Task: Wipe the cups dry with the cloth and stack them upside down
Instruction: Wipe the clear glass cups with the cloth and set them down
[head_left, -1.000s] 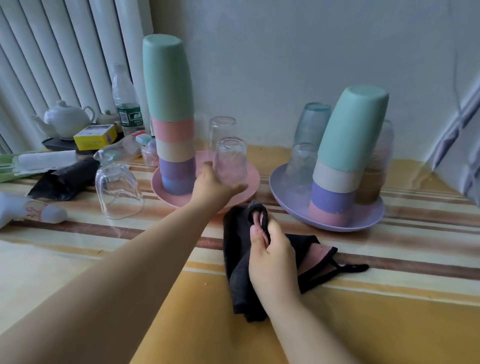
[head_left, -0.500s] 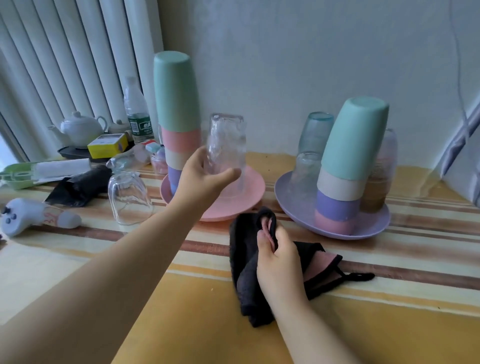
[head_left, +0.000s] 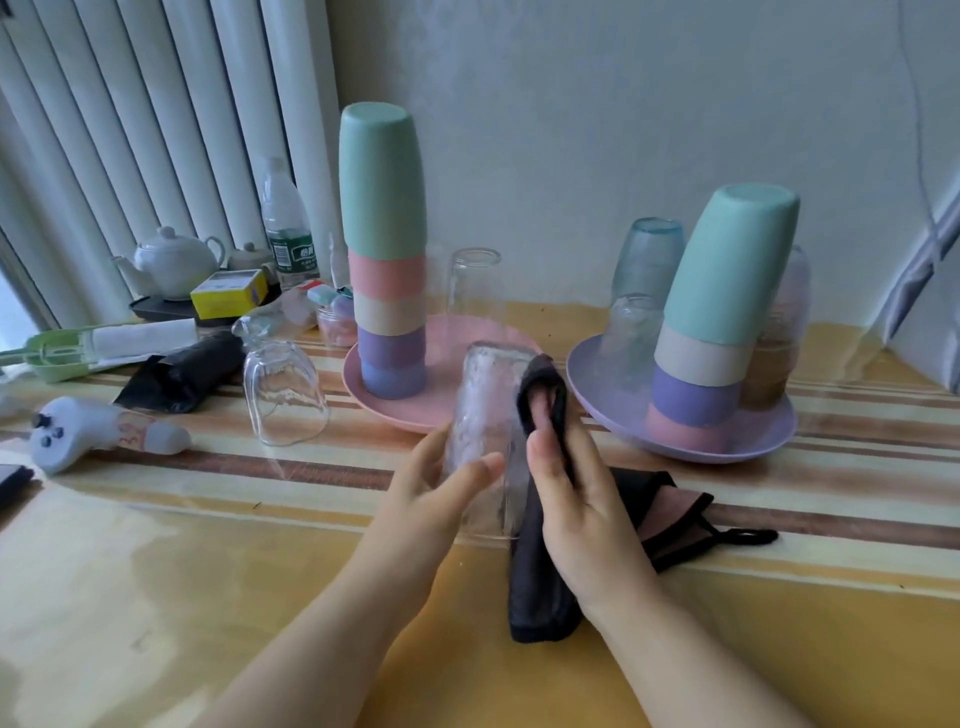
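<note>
My left hand grips a clear glass cup, held upside down just above the table in front of me. My right hand holds a black cloth and presses a fold of it against the cup's right side. On the pink plate behind stand a tall stack of upside-down coloured cups and one clear glass. A second leaning stack of coloured cups stands on the purple plate with several glasses around it.
An upside-down glass stands left of the pink plate. Further left lie a grey controller, a black pouch, a green tray, a white teapot, a yellow box and a water bottle.
My left hand lifted the clear glass off the pink plate and brought it down and toward me. My right hand raised the cloth against the glass.
</note>
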